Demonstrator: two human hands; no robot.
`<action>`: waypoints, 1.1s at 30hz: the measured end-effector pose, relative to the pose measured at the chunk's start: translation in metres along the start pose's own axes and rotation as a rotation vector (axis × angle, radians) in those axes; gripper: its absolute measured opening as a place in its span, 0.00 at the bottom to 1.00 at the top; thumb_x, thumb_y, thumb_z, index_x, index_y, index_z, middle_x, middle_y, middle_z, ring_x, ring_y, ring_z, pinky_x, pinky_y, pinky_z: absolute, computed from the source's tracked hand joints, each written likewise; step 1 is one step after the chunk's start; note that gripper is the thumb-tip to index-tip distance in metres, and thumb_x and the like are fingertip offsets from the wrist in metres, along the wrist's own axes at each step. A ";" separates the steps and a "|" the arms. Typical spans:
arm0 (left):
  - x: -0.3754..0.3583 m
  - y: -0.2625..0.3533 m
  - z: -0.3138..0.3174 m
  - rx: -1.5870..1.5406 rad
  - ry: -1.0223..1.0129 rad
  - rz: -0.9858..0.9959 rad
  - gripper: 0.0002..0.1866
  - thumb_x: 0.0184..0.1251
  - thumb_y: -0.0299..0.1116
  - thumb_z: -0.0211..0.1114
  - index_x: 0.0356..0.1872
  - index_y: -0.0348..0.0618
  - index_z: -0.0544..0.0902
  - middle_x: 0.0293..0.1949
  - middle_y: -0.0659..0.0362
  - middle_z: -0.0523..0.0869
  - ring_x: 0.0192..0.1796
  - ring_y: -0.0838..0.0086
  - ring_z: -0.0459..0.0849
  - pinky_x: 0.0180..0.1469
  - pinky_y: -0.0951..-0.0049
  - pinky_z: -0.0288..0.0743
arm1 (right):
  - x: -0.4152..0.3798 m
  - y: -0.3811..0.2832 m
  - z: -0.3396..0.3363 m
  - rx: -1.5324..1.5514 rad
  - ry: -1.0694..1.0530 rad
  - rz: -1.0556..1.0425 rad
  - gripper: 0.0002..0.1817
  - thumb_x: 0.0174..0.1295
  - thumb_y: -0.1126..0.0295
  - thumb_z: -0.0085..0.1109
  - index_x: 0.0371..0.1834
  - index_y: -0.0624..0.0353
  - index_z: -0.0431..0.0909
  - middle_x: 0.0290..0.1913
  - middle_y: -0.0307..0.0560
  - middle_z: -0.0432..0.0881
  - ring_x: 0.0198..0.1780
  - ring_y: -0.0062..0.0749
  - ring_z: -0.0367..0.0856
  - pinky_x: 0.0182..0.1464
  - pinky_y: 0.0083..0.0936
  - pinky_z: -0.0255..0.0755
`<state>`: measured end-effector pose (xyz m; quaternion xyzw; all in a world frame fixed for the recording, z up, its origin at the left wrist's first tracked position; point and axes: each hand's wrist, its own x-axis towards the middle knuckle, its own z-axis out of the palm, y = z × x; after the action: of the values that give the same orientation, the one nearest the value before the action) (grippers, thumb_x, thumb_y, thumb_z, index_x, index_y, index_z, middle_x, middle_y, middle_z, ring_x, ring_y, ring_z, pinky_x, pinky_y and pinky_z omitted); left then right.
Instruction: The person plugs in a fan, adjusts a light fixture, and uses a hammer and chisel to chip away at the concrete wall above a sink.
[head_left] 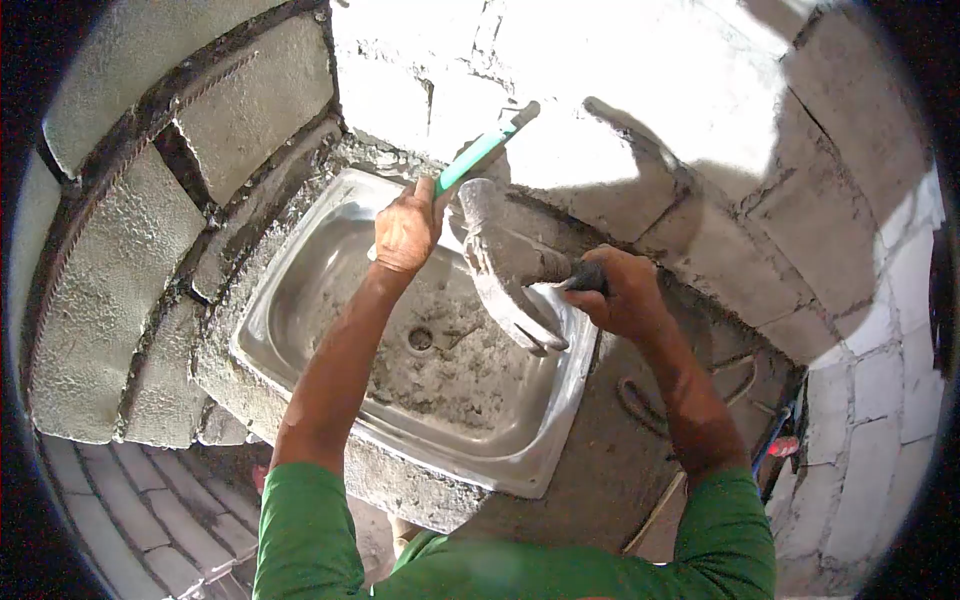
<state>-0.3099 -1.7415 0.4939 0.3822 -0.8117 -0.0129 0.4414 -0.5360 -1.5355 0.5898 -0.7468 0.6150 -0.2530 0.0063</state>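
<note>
My left hand is closed around a slim mint-green tool with a dark, worn far end, which slants up to the right toward the wall. Its lower end is hidden in my fist. In my right hand is a claw hammer, gripped by its dark handle, with its grey, mortar-crusted head over the right part of the sink. Below both hands lies a stainless steel sink, set into a rough concrete counter. Wet-looking grey mortar debris is spread around the drain.
Rough block walls stand close on the left and behind the sink, the latter in bright light with shadows. A bent metal rod lies on the counter at right. A small red item is beyond its right edge.
</note>
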 end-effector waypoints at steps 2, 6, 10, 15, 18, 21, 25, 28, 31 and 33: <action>0.001 0.001 0.002 0.022 0.024 0.003 0.10 0.68 0.36 0.62 0.41 0.42 0.75 0.28 0.48 0.83 0.30 0.52 0.85 0.30 0.54 0.79 | 0.000 -0.006 -0.004 0.025 -0.022 0.011 0.25 0.48 0.50 0.75 0.39 0.56 0.79 0.35 0.52 0.83 0.36 0.50 0.84 0.40 0.41 0.77; -0.001 0.004 0.004 0.027 0.032 0.022 0.08 0.68 0.34 0.61 0.41 0.43 0.74 0.28 0.49 0.83 0.30 0.51 0.85 0.31 0.55 0.79 | 0.001 0.013 0.003 -0.017 0.054 -0.087 0.25 0.48 0.48 0.74 0.38 0.56 0.79 0.33 0.51 0.83 0.35 0.49 0.84 0.39 0.41 0.77; 0.000 0.012 0.005 0.056 -0.088 -0.112 0.08 0.68 0.33 0.59 0.41 0.41 0.75 0.31 0.45 0.84 0.32 0.49 0.85 0.33 0.53 0.79 | 0.041 0.049 0.011 -0.166 0.012 0.079 0.25 0.53 0.47 0.69 0.36 0.58 0.78 0.31 0.54 0.82 0.33 0.52 0.83 0.36 0.42 0.75; 0.000 0.015 0.009 0.063 -0.074 -0.135 0.10 0.69 0.36 0.59 0.40 0.39 0.76 0.30 0.45 0.85 0.32 0.51 0.86 0.34 0.55 0.81 | 0.037 0.016 0.012 -0.237 0.031 0.240 0.33 0.54 0.38 0.65 0.35 0.64 0.78 0.32 0.60 0.81 0.36 0.54 0.83 0.41 0.48 0.76; -0.006 -0.005 0.021 0.035 -0.077 -0.047 0.11 0.66 0.34 0.60 0.44 0.39 0.76 0.32 0.46 0.85 0.32 0.50 0.86 0.34 0.54 0.80 | 0.029 -0.002 0.006 -0.141 0.231 -0.113 0.29 0.56 0.43 0.66 0.27 0.64 0.75 0.21 0.60 0.78 0.26 0.57 0.81 0.31 0.46 0.75; 0.004 0.019 0.005 0.007 -0.104 -0.190 0.09 0.69 0.35 0.58 0.41 0.40 0.76 0.28 0.43 0.84 0.32 0.47 0.85 0.34 0.51 0.79 | 0.056 0.039 0.015 -0.262 0.208 -0.080 0.29 0.56 0.45 0.67 0.25 0.64 0.74 0.18 0.59 0.76 0.23 0.57 0.80 0.27 0.44 0.74; 0.018 0.000 0.004 -0.518 -0.257 -0.411 0.14 0.71 0.44 0.59 0.36 0.43 0.74 0.20 0.60 0.78 0.20 0.67 0.78 0.23 0.66 0.72 | 0.057 0.027 0.008 -0.174 0.371 -0.010 0.26 0.59 0.48 0.67 0.25 0.64 0.73 0.19 0.61 0.76 0.21 0.53 0.78 0.26 0.42 0.71; 0.026 -0.010 -0.022 -1.153 -0.521 -0.718 0.18 0.70 0.50 0.60 0.34 0.44 0.74 0.18 0.69 0.69 0.17 0.81 0.67 0.18 0.76 0.62 | 0.053 0.013 -0.008 0.068 0.380 0.121 0.20 0.64 0.54 0.64 0.30 0.63 0.75 0.21 0.59 0.76 0.22 0.47 0.77 0.28 0.38 0.71; 0.039 0.001 -0.046 -1.157 -0.599 -0.741 0.20 0.71 0.52 0.59 0.32 0.45 0.73 0.19 0.70 0.66 0.17 0.85 0.63 0.17 0.78 0.56 | 0.059 0.001 -0.035 0.207 0.321 0.194 0.18 0.68 0.56 0.59 0.38 0.64 0.80 0.22 0.53 0.78 0.25 0.33 0.77 0.31 0.33 0.72; 0.044 0.015 -0.065 -0.789 -0.519 -0.595 0.21 0.72 0.51 0.57 0.34 0.41 0.75 0.19 0.68 0.65 0.18 0.83 0.64 0.18 0.76 0.57 | 0.063 0.017 -0.034 0.374 0.372 0.382 0.19 0.69 0.56 0.58 0.43 0.64 0.82 0.22 0.48 0.78 0.26 0.28 0.75 0.32 0.30 0.71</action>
<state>-0.2863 -1.7380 0.5704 0.3848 -0.6846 -0.5336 0.3138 -0.5570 -1.5873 0.6373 -0.5445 0.6775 -0.4882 0.0783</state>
